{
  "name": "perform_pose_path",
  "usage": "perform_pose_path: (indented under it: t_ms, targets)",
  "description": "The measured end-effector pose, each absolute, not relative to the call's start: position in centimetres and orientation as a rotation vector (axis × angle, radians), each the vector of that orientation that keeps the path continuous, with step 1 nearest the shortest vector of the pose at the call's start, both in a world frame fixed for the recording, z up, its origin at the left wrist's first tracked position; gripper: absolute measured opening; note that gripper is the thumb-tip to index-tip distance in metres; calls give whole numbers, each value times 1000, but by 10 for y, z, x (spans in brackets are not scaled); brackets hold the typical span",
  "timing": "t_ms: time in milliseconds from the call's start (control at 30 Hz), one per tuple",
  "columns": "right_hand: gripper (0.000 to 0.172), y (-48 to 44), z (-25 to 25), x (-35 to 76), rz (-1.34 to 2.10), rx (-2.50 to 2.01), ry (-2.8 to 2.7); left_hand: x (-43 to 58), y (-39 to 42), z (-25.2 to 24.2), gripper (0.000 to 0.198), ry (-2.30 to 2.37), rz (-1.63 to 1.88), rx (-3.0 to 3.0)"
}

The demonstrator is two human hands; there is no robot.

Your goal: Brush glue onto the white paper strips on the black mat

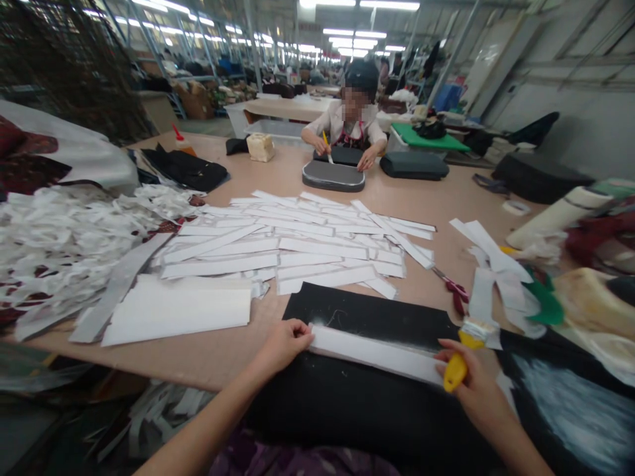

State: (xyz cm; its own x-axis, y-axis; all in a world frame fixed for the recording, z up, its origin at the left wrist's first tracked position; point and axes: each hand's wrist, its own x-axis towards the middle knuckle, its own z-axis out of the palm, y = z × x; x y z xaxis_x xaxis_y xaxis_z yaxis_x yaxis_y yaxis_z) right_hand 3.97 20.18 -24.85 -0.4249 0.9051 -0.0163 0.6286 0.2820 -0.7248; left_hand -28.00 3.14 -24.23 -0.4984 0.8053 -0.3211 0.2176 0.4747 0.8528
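While our left grip (285, 342) bears down on one end of the white strip (377, 354), seemingly to keep it flat on the black panel (367, 317), we cannot tell whether its fingers close on the strip or only press. Our right grip (479, 390) is closed around the yellow-handled brush (455, 370), whose bristles point toward one o'clock, just beside the strip's other end. Cut white strips (292, 244) lie fanned out at twelve o'clock on the table (213, 360), within easy reach. Red-handled scissors (455, 291) rest at one o'clock, and tangled white offcuts (74, 244) heap up at ten o'clock. Across the table, a co-worker (347, 116) works over a dark padded piece (333, 176).
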Motion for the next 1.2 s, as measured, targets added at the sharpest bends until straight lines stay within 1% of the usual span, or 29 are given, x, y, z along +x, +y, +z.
perform_pose_path:
  t_ms: [133, 300, 533, 833, 1000, 1200]
  targets:
    - [41, 206, -262, 38, 912, -1381, -2237, -285, 33, -248, 17, 2015, 874, 880]
    - [43, 209, -263, 37, 924, -1395, -2262, -286, 34, -251, 17, 2042, 781, 916]
    - [42, 204, -257, 33, 887, -1394, -2259, -284, 34, -251, 16, 2095, 725, 972]
    - [39, 200, -263, 35, 752, -1313, -2260, -276, 35, -246, 11, 2180, 681, 1089]
    - [38, 194, -267, 36, 641, -1293, -2222, -280, 35, -253, 16, 2188, 591, 1178]
    - [47, 190, -264, 35, 634, -1241, -2273, -283, 38, -256, 23, 2172, 539, 1196]
